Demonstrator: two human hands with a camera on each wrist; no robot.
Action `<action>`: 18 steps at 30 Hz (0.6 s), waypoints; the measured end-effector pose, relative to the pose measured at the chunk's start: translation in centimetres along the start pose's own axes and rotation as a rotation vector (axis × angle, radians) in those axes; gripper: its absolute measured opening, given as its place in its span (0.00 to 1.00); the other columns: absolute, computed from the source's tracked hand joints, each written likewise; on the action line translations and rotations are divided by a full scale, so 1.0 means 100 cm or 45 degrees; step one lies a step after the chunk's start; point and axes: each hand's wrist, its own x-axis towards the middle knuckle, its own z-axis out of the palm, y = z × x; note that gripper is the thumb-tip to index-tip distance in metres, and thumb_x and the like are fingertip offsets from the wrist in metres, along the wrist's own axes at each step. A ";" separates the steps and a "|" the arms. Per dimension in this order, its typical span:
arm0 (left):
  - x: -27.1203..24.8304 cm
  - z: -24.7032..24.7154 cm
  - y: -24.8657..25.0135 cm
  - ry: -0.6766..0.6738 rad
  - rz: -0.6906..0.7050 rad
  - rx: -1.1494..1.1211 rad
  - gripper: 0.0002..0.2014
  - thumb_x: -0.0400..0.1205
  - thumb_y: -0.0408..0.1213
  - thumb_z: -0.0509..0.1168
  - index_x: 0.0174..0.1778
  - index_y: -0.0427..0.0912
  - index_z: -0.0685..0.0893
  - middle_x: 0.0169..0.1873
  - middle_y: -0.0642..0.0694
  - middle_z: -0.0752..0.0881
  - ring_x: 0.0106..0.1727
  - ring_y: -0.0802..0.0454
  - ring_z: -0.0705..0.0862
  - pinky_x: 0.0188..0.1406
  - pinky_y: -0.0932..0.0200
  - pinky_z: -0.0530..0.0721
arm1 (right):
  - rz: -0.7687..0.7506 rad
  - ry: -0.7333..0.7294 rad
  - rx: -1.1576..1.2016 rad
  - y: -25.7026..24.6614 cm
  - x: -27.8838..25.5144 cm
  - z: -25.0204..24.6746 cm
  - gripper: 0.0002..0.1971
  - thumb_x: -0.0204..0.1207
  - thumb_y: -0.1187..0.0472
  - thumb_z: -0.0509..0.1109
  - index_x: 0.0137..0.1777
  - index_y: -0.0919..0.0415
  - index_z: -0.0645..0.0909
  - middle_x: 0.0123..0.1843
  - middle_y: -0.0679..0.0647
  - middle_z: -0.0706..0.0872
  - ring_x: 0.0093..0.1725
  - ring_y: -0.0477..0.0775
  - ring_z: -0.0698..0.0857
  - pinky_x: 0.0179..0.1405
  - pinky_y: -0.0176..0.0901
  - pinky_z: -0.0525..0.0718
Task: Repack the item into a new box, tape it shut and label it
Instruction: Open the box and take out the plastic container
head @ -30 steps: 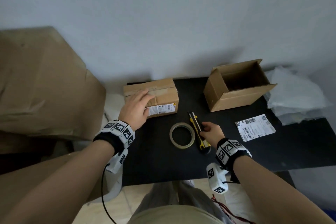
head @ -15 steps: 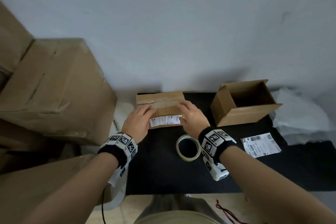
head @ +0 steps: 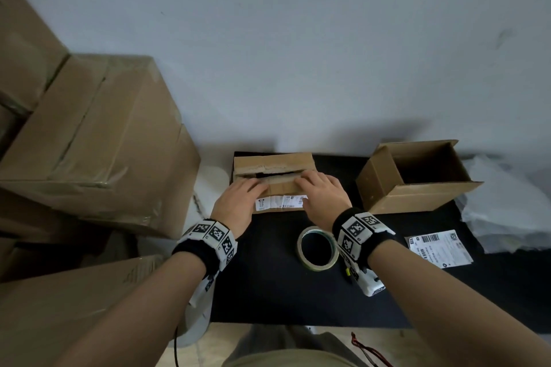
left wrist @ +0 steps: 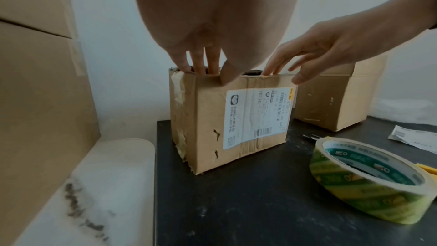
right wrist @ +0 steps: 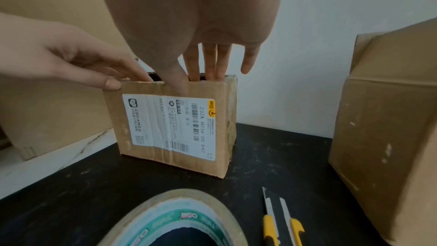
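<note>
the step in hand looks like opening the old box to get the item out. nearest, the tape roll (head: 317, 248) lies flat on the black table (head: 268, 292), just in front of the right wrist, with a yellow utility knife (right wrist: 281, 220) beside it; both sit close under the forearms and could get knocked if the flap is pulled back hard.

beyond them stands the labelled box (head: 280, 188). the left hand (head: 237, 207) and right hand (head: 323, 198) both grip its near top flap: fingers (left wrist: 198, 61) hooked down into the slit, thumbs pressed on the front face above the shipping label (right wrist: 170, 124). to do this well, i'd pull both ends evenly toward the body and keep the box pinned down, since it is light-looking and may tip. the item inside is not visible.

to the right, the open new box (head: 417, 176) waits, with a loose label (head: 439, 249) in front of it. large cartons (head: 98, 143) crowd the left edge.
</note>
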 end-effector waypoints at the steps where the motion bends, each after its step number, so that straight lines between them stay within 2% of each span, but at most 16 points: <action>1: 0.001 0.001 -0.001 0.004 0.006 0.000 0.26 0.78 0.25 0.63 0.72 0.45 0.75 0.69 0.46 0.77 0.70 0.46 0.73 0.73 0.53 0.69 | -0.006 -0.009 0.001 0.001 0.001 -0.001 0.24 0.77 0.60 0.63 0.73 0.52 0.68 0.74 0.48 0.69 0.73 0.51 0.69 0.77 0.48 0.58; 3: 0.001 0.003 -0.002 0.016 0.024 -0.004 0.23 0.78 0.26 0.64 0.70 0.43 0.77 0.66 0.45 0.79 0.67 0.45 0.75 0.71 0.51 0.71 | -0.009 0.005 0.065 0.002 0.004 -0.004 0.19 0.79 0.59 0.60 0.70 0.53 0.72 0.70 0.49 0.73 0.69 0.52 0.72 0.73 0.48 0.63; 5: 0.001 0.004 -0.003 0.045 0.043 0.003 0.18 0.80 0.31 0.63 0.67 0.43 0.80 0.63 0.45 0.82 0.64 0.44 0.78 0.68 0.50 0.75 | 0.069 0.083 0.232 0.005 0.011 -0.008 0.14 0.81 0.59 0.58 0.65 0.57 0.76 0.62 0.52 0.78 0.61 0.54 0.77 0.63 0.46 0.73; 7: 0.000 0.005 -0.006 0.067 0.062 0.003 0.16 0.83 0.38 0.57 0.65 0.44 0.81 0.60 0.46 0.84 0.62 0.45 0.80 0.65 0.50 0.77 | 0.189 0.181 0.357 0.008 0.020 -0.010 0.14 0.81 0.58 0.60 0.64 0.61 0.76 0.59 0.54 0.78 0.58 0.54 0.78 0.54 0.45 0.78; 8: 0.000 0.006 -0.008 0.065 0.065 -0.003 0.17 0.83 0.39 0.56 0.65 0.44 0.81 0.61 0.47 0.83 0.62 0.45 0.80 0.66 0.50 0.76 | 0.229 0.204 0.365 0.010 0.024 -0.009 0.15 0.81 0.57 0.62 0.64 0.62 0.75 0.60 0.55 0.76 0.60 0.55 0.77 0.54 0.44 0.78; 10: 0.001 0.007 -0.011 0.040 0.055 -0.037 0.18 0.81 0.32 0.61 0.67 0.44 0.80 0.63 0.47 0.82 0.65 0.45 0.78 0.70 0.49 0.73 | 0.260 0.161 0.356 0.015 0.033 -0.008 0.19 0.79 0.56 0.65 0.67 0.61 0.73 0.64 0.55 0.74 0.64 0.54 0.74 0.58 0.45 0.77; 13: 0.001 0.006 -0.011 0.047 0.058 -0.093 0.27 0.73 0.20 0.66 0.68 0.43 0.80 0.65 0.46 0.81 0.66 0.44 0.77 0.71 0.48 0.71 | 0.259 0.058 0.383 0.018 0.042 -0.008 0.22 0.79 0.54 0.65 0.71 0.60 0.71 0.70 0.53 0.72 0.68 0.54 0.73 0.65 0.47 0.75; 18: 0.001 0.004 -0.013 0.049 0.074 -0.107 0.28 0.73 0.19 0.65 0.69 0.45 0.79 0.65 0.46 0.80 0.68 0.45 0.75 0.73 0.50 0.69 | 0.186 -0.071 0.239 0.020 0.051 -0.015 0.23 0.83 0.54 0.60 0.74 0.62 0.67 0.77 0.55 0.67 0.74 0.56 0.70 0.71 0.47 0.69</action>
